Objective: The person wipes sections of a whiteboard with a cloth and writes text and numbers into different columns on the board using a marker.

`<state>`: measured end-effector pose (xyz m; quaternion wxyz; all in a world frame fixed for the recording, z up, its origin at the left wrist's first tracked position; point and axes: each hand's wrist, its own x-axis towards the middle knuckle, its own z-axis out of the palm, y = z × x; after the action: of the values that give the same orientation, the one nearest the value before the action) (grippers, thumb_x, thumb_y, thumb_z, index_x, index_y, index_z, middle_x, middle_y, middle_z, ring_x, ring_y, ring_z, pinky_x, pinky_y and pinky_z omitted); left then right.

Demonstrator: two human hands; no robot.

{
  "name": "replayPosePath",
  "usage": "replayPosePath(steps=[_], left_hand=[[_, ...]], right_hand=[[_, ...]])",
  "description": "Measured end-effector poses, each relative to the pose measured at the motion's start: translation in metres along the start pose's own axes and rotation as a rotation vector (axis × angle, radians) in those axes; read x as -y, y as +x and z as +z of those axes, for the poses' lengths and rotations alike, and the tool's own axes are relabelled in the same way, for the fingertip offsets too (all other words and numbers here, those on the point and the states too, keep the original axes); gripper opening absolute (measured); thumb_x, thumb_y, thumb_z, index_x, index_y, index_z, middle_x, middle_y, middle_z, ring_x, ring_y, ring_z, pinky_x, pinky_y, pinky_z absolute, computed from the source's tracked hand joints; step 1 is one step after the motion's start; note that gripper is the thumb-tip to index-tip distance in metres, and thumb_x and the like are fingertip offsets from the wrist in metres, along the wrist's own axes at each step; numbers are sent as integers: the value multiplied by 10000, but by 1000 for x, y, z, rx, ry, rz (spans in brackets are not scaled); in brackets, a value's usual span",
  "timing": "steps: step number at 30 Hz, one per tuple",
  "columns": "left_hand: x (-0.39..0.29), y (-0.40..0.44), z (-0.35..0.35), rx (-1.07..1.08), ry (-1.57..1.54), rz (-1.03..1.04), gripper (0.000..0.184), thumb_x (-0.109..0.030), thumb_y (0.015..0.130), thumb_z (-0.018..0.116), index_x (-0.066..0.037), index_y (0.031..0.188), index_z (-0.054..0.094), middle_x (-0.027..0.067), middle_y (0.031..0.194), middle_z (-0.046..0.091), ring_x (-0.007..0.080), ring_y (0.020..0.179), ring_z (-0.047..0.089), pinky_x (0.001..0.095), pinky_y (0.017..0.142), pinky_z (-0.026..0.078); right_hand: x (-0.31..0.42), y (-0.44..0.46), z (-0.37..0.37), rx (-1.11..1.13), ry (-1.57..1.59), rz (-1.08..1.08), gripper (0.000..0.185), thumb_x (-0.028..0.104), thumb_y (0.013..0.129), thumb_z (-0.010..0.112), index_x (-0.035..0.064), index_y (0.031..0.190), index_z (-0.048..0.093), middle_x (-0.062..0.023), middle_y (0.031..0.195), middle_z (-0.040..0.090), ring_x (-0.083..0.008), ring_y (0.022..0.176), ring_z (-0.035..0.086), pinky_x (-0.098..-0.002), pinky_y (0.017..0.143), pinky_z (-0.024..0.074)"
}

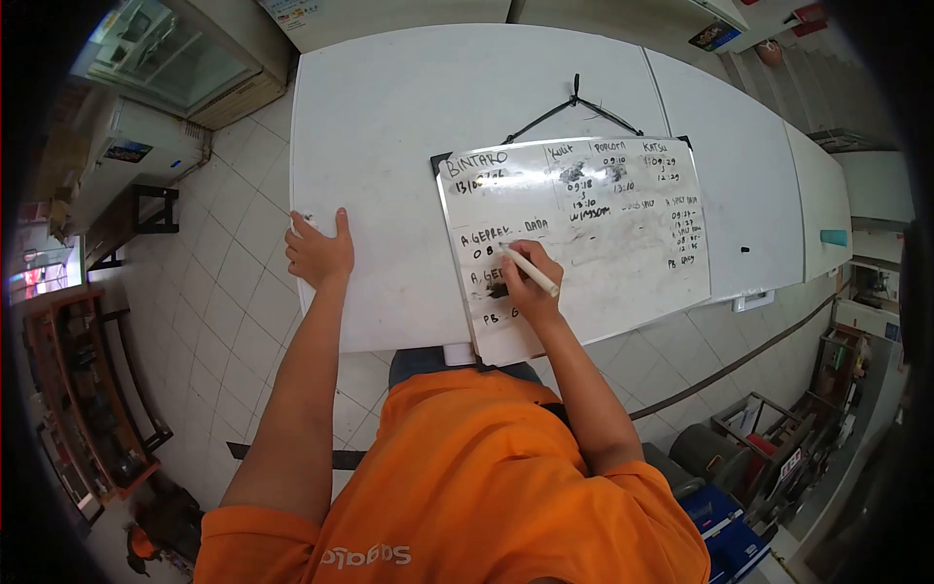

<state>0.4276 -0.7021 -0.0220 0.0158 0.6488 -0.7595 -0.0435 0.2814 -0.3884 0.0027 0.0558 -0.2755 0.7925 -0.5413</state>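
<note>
My right hand [530, 280] is closed around a white marker [533, 270], its tip on the whiteboard [623, 268] beside the handwritten "0 8". The board lies flat and slightly turned, with black cord tied at its top edge. Handwriting in black covers much of it, including "BINTARO", "POPCORN", "KATSU" and several times, with some smudged patches. At the left edge of the white table [389, 117], my left hand [321, 251] rests with fingers curled and thumb apart. A small white thing [307, 223] with dark marks shows at its fingers; its kind is unclear.
Another white surface [739, 165] adjoins on the right, with a teal cup-like object [833, 237] on its far end. Wooden shelving [88, 389] and a dark bench [136, 224] stand left on the tiled floor [214, 292]. Bins and a blue crate [725, 535] sit at lower right.
</note>
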Motion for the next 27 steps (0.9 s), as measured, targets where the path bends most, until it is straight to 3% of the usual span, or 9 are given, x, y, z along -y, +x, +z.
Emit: replayPosePath(steps=[5,11,13,16,18,22,23,26,27], left_hand=[[1,-2,3,-36,-22,18,902,-696,1005,567,-117,1657,332,235,1584,434,424,1412,466,602,1131,370],[45,12,44,-445,-399,437,361,-198,1064,621,-51,1393,627,266,1532,466,428,1395,468,578,1133,388],[31,-28,19,-591,-228,384,223,-110,1050,621,-13,1241,682,206,1330,598,354,1273,588,470,1054,467],[1,-111,-1,271,-1055,439,122,-107,1049,689,-11,1124,690,104,1086,716,184,1022,681,329,917,531],[-27,-181,-39,546,-1176,464,213,-85,1049,680,-24,1251,712,80,1118,725,145,1079,669,298,941,535],[-31,-214,-48,1412,-1744,-124,417,7,1043,593,-28,1458,592,85,1250,728,165,1177,674,303,1007,534],[-29,-205,-64,1527,-1812,-219,529,28,1004,598,-32,1524,520,87,1307,720,221,1231,687,347,1049,544],[-7,-181,-44,873,-1150,720,536,-23,950,677,-28,1476,574,121,1388,694,281,1286,674,401,1079,545],[0,-175,-36,621,-952,820,527,-74,901,735,-20,1415,629,150,1453,662,330,1353,632,450,1137,498]], right_hand=[[20,-2,1,25,56,-85,165,37,1025,617,16,1168,698,-119,808,754,-218,668,733,-340,640,579],[27,-7,-21,-6,24,-109,175,38,1001,667,8,1170,698,-126,819,753,-218,680,736,-330,634,566],[33,-11,-38,40,38,-55,197,44,987,695,4,1180,694,-133,858,760,-216,699,740,-327,650,575],[49,-20,-47,139,166,-28,286,81,950,779,19,1214,688,-132,1053,775,-219,875,765,-315,763,601],[64,-29,-38,209,348,-32,323,97,936,808,33,1227,686,-119,1136,774,-226,968,768,-317,822,606],[58,-38,-33,229,333,119,340,104,907,849,56,1182,654,-141,1127,762,-298,984,762,-366,845,592],[53,-32,-35,179,211,37,334,92,903,844,52,1171,648,-149,1098,754,-312,961,756,-374,828,589],[37,-7,-35,42,-79,-188,310,49,884,834,38,1118,631,-170,1012,729,-334,891,738,-389,766,577],[30,1,-30,10,-128,-256,298,31,874,834,31,1087,625,-172,984,721,-329,865,731,-387,739,569]])
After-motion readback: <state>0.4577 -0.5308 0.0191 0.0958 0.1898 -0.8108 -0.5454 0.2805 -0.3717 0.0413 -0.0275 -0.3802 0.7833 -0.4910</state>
